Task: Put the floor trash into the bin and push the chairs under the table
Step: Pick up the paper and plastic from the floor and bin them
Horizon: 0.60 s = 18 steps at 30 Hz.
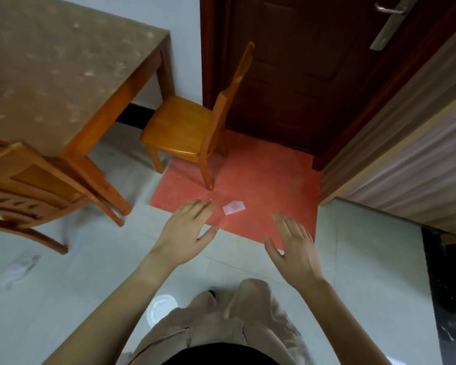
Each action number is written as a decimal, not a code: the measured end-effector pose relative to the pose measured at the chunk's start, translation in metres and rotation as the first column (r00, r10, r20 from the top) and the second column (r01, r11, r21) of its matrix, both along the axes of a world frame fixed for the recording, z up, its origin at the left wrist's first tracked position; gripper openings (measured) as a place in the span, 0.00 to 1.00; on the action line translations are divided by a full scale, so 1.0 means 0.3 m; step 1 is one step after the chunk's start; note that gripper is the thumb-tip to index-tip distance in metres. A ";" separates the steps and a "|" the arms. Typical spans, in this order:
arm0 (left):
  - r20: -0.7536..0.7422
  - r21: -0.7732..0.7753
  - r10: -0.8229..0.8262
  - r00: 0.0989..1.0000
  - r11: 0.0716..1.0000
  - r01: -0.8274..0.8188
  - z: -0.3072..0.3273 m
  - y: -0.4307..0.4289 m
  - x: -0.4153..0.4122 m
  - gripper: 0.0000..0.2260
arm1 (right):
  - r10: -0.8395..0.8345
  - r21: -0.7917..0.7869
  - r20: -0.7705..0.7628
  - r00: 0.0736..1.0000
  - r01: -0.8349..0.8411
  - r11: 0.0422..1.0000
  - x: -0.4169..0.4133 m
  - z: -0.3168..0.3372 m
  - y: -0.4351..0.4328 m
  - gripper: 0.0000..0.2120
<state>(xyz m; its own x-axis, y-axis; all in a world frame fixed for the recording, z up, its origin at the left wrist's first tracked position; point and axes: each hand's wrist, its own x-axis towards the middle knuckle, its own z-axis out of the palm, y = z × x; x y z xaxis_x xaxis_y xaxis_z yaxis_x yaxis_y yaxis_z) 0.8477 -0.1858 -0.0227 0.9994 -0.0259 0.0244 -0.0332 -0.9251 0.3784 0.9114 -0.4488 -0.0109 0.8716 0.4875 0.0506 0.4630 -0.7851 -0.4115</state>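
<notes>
Head view, read from left to right. At the lower left of the frame a crumpled, pale wrapper (19, 268) lies on the tiled floor, blurred; it appears thin and soft. Above it, at the left edge, a wooden chair (34, 185) stands with its back toward the camera, close against the near corner of the table (58, 64), whose top fills the upper left. At the bottom centre a white round lid or plate (159, 308) rests on the tiles just beside the person's leg. Centre frame, a second, smaller chair (184, 125) stands pulled out from the table's far end, its rear legs on the red mat (261, 180); both chairs look rigid and moderately heavy, best pushed by the top rail of the backrest. Just below this chair, a small flat scrap of paper (233, 207) lies on the mat between the two hands. The left hand (187, 230) hovers with fingers spread wide, fingertips just beside the scrap and holding nothing; the right hand (294, 248) is likewise spread and empty, slightly farther off. The scrap is judged very light, limp and flush with the mat, so a fingertip pinch at a raised edge or corner would suit. No bin is visible.
</notes>
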 end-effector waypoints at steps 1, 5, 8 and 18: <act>-0.012 0.002 0.018 1.000 1.000 -0.018 -0.017 -0.007 0.040 0.23 | 0.031 -0.005 0.000 1.000 -0.031 1.000 0.071 -0.009 -0.003 0.25; -0.073 -0.001 0.159 0.985 0.987 -0.159 -0.103 -0.066 0.163 0.24 | 0.172 -0.042 -0.021 0.985 -0.172 0.984 0.352 -0.074 -0.022 0.26; -0.104 -0.024 0.324 0.940 0.944 -0.328 -0.138 -0.151 0.240 0.25 | 0.284 -0.055 -0.067 0.956 -0.288 0.956 0.544 -0.118 -0.035 0.26; -0.163 -0.090 0.613 0.773 0.771 -0.630 -0.206 -0.347 0.500 0.24 | 0.511 0.006 -0.084 0.856 -0.512 0.859 1.009 -0.196 0.022 0.26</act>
